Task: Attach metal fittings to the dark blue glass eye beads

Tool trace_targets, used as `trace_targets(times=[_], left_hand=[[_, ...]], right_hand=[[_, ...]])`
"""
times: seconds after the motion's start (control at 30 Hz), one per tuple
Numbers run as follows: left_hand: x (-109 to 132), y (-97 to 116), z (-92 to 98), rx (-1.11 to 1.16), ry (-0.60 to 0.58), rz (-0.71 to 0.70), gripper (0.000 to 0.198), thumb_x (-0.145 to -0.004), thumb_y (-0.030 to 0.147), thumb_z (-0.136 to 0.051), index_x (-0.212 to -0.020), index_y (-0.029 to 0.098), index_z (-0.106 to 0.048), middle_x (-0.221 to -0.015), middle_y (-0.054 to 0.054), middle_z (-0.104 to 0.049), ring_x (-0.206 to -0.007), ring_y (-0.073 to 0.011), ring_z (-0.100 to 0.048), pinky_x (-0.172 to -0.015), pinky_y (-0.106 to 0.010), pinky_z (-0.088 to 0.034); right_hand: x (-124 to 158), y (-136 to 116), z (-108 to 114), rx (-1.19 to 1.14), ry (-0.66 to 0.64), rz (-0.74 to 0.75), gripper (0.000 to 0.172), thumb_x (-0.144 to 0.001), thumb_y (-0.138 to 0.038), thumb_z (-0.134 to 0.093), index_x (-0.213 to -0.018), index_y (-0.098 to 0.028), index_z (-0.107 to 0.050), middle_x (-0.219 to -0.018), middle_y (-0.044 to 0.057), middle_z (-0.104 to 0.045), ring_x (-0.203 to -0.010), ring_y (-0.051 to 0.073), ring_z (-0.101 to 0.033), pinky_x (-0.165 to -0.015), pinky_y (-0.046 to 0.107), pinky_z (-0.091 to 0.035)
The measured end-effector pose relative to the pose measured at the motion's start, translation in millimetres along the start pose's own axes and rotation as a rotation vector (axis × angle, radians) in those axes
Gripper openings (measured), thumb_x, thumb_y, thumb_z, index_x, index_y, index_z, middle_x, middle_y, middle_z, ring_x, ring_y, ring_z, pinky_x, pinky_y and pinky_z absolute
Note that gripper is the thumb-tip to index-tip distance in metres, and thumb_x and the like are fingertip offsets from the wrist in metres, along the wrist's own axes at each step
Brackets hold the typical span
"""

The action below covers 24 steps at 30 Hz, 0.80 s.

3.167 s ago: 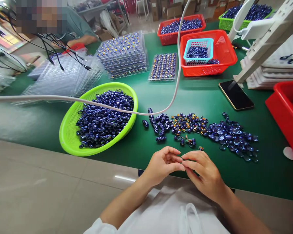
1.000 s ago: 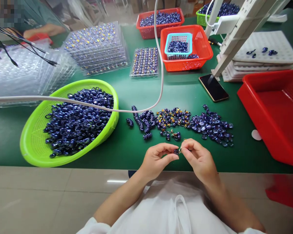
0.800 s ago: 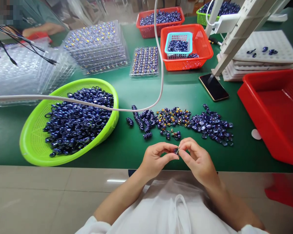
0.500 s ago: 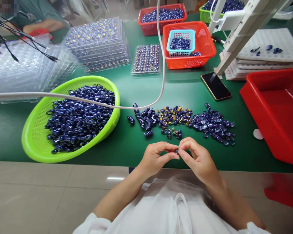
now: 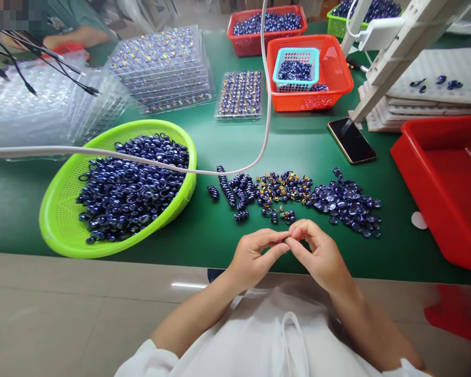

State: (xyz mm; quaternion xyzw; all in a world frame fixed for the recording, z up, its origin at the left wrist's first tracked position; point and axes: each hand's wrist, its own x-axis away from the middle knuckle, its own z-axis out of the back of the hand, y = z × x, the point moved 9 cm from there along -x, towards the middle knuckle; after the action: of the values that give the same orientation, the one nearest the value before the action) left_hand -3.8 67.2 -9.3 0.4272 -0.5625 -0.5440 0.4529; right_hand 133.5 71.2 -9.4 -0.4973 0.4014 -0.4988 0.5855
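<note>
I am watching left hand (image 5: 253, 256) and right hand (image 5: 322, 256) pinching one small, dark, glossy piece (image 5: 286, 240), mostly hidden, above the flat green worktop (image 5: 204, 235). I am judging it unfinished; a filled clear plastic tray (image 5: 237, 118) is suggesting finished pieces, loose shiny dark-blue discs (image 5: 349, 207) pending ones.

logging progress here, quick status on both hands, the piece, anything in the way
Left hand and right hand pinching small dark piece. Piece mostly hidden. White cable nearby, not touching hands.
</note>
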Motion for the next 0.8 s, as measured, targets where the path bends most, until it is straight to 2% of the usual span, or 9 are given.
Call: trace_targets(times=[0.2,0.27,0.4,0.5,0.63,0.8], left_hand=[[1,-19,2.9,0.243,0.085,0.273,0.028,-0.078,0.032,-0.079,-0.099,0.014,-0.079,-0.083,-0.008,-0.078,-0.072,-0.0184,-0.073,-0.074,-0.031,-0.062],[1,-21,5.3,0.273,0.129,0.324,0.029,-0.075,0.032,-0.08,-0.096,0.013,-0.079,-0.079,-0.007,-0.078,-0.068,-0.0172,-0.072,-0.073,-0.031,-0.062],[0,-22,8.2,0.308,0.181,0.36,0.025,-0.071,0.03,-0.081,-0.088,0.012,-0.078,-0.075,-0.006,-0.077,-0.061,-0.0132,-0.067,-0.066,-0.026,-0.059],[-1,-23,7.9,0.308,0.191,0.369,0.019,-0.07,0.026,-0.079,-0.083,0.012,-0.077,-0.07,-0.005,-0.075,-0.058,-0.011,-0.063,-0.057,-0.021,-0.052],[-3,-25,5.6,0.303,0.179,0.373,0.014,-0.069,0.022,-0.077,-0.078,0.013,-0.075,-0.066,-0.003,-0.072,-0.057,-0.01,-0.06,-0.053,-0.02,-0.045],[-3,-26,2.3,0.296,0.168,0.373,0.013,-0.069,0.021,-0.074,-0.079,0.013,-0.074,-0.068,-0.003,-0.073,-0.063,-0.0119,-0.063,-0.061,-0.022,-0.048]], right_hand=[[0,5,-1,0.004,-0.073,-0.029,0.011,-0.096,-0.034,-0.058,-0.09,-0.025,-0.06,-0.089,0.0,-0.061,-0.083,0.016,-0.059,-0.078,0.028,-0.049],[2,8,3,-0.019,-0.05,-0.021,0.01,-0.097,-0.034,-0.057,-0.096,-0.026,-0.062,-0.093,0.0,-0.061,-0.086,0.015,-0.06,-0.079,0.027,-0.049],[9,11,13,0.028,0.028,0.025,0.007,-0.098,-0.031,-0.057,-0.097,-0.027,-0.063,-0.098,0.0,-0.062,-0.097,0.016,-0.06,-0.093,0.028,-0.046],[14,9,15,0.06,0.042,0.078,0.006,-0.097,-0.027,-0.057,-0.096,-0.026,-0.063,-0.097,0.0,-0.063,-0.099,0.017,-0.061,-0.101,0.033,-0.043],[18,-5,15,0.143,0.053,0.194,0.007,-0.095,-0.02,-0.061,-0.097,-0.026,-0.062,-0.094,0.0,-0.065,-0.091,0.016,-0.063,-0.093,0.032,-0.048],[20,-29,6,0.284,0.042,0.408,0.018,-0.09,-0.013,-0.066,-0.103,-0.025,-0.062,-0.097,0.002,-0.067,-0.09,0.016,-0.065,-0.082,0.029,-0.052]])
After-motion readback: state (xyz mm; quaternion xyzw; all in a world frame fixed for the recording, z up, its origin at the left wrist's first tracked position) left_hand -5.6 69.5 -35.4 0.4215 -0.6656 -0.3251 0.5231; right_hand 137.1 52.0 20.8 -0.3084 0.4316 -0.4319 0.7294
